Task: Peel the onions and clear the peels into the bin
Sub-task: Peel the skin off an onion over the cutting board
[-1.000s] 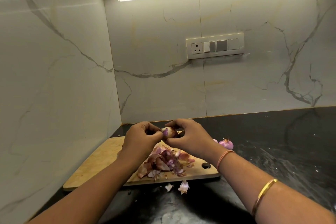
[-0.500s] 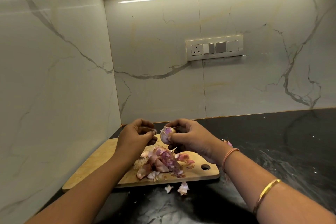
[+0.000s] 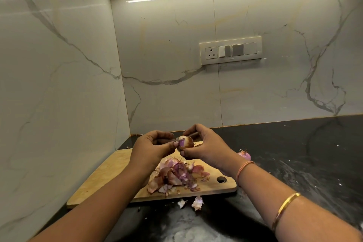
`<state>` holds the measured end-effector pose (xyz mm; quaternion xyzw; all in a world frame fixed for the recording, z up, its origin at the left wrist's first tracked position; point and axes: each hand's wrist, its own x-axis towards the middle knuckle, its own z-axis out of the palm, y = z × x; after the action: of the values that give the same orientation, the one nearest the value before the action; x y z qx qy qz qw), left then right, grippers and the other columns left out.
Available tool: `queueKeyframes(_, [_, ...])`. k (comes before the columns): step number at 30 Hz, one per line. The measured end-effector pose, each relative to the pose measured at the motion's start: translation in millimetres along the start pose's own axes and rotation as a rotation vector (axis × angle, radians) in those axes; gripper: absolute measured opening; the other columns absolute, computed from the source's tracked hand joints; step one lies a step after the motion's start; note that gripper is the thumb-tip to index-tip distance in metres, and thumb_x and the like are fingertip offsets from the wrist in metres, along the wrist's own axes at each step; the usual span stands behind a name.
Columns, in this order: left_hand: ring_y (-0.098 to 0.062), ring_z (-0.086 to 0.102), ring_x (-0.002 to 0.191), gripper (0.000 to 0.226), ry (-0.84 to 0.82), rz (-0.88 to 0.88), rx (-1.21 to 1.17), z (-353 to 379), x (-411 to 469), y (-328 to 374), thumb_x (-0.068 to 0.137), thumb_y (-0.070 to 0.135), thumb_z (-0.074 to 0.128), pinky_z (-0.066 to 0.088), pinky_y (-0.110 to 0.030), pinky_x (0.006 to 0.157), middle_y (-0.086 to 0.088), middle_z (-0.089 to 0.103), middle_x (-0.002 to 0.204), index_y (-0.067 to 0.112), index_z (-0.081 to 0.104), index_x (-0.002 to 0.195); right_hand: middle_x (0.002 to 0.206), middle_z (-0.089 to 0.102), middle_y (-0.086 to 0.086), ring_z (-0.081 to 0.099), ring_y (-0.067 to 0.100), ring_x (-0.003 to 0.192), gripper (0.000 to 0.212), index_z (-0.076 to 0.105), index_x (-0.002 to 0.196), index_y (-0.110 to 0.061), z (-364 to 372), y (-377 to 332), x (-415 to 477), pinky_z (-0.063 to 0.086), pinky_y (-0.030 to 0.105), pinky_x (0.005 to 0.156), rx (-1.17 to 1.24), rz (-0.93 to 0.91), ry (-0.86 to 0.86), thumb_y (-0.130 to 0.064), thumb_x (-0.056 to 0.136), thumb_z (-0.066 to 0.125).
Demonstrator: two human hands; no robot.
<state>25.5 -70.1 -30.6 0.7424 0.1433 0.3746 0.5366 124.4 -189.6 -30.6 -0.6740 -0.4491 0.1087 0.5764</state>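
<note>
We're mid-peel here. Our right hand (image 3: 208, 149) has fingers and thumb curled around a small red onion (image 3: 185, 143), round, part papery brown skin and part bare purple, held in the air just above the far edge of the pale wooden cutting board (image 3: 110, 173). Our left hand (image 3: 150, 149) pinches the skin on the onion's left side, thumb and fingertips closed tight on it.

Progress-wise we'd guess somewhere in the middle. There's a decent pile of purple and brown onion peels (image 3: 176, 176) on the board, so a fair bit of peeling looks done. Still to go are this onion, and maybe the pinkish onion (image 3: 244, 155) sitting on the black stone counter (image 3: 294, 153) just behind our right wrist. Clearing hasn't started, and a couple of pale stray peel scraps (image 3: 197, 202) lie on the counter just off the board's near edge, so those need collecting too.

Stuff we can't see: no bin in view anywhere. The wrist covers most of that second onion, so whether it's peeled we can't tell. There's also something dark behind the held onion by our right fingers, a finger or a tool, too blurry to call.
</note>
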Motion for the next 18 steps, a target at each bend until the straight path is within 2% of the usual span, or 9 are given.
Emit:
queueKeyframes(4, [-0.018,0.066,0.08,0.025,-0.009,-0.044,-0.075,0.4,1.7,-0.3,0.074,-0.001,0.07,0.056,-0.021,0.063,-0.009,0.068,0.087,0.013,0.06,0.093,0.1,0.059,0.002,0.06,0.015,0.087,0.038,0.057,0.103,-0.014,-0.4,-0.5,0.0,0.058,0.028,0.075,-0.046,-0.006,0.018,-0.001,0.073,0.075])
queueKeyframes(7, [-0.018,0.064,0.083,0.024,-0.04,-0.048,-0.06,0.9,3.6,-1.9,0.079,-0.001,0.064,0.054,-0.024,0.069,-0.008,0.066,0.091,0.013,0.058,0.098,0.103,0.061,0.008,0.065,0.023,0.084,0.034,0.056,0.103,-0.012,-0.5,0.2,0.7,0.059,0.029,0.071,0.068,0.031,-0.011,0.0,0.076,0.072])
queueKeyframes(10, [-0.015,0.062,0.085,0.024,-0.083,-0.035,-0.003,2.5,3.1,-1.3,0.084,0.0,0.059,0.052,-0.021,0.07,-0.006,0.065,0.095,0.012,0.057,0.105,0.105,0.064,0.015,0.065,0.021,0.075,0.032,0.056,0.105,-0.011,-0.7,0.8,0.9,0.055,0.026,0.065,0.155,0.075,-0.056,-0.003,0.078,0.072])
queueKeyframes(13, [-0.014,0.061,0.086,0.021,-0.119,0.022,0.09,2.4,1.3,0.0,0.088,0.002,0.054,0.051,-0.015,0.065,0.0,0.065,0.093,0.015,0.062,0.103,0.099,0.066,0.016,0.062,0.019,0.071,0.031,0.056,0.106,-0.01,-2.3,0.2,1.2,0.053,0.025,0.063,0.189,0.099,-0.086,-0.004,0.08,0.07])
queueKeyframes(18, [-0.011,0.059,0.083,0.025,-0.101,0.102,0.191,1.2,1.6,0.4,0.09,0.003,0.051,0.048,-0.013,0.066,0.008,0.063,0.088,0.025,0.063,0.091,0.087,0.066,0.01,0.06,0.015,0.066,0.03,0.057,0.104,-0.01,-3.6,-1.0,1.7,0.051,0.025,0.062,0.203,0.106,-0.098,-0.006,0.078,0.072])
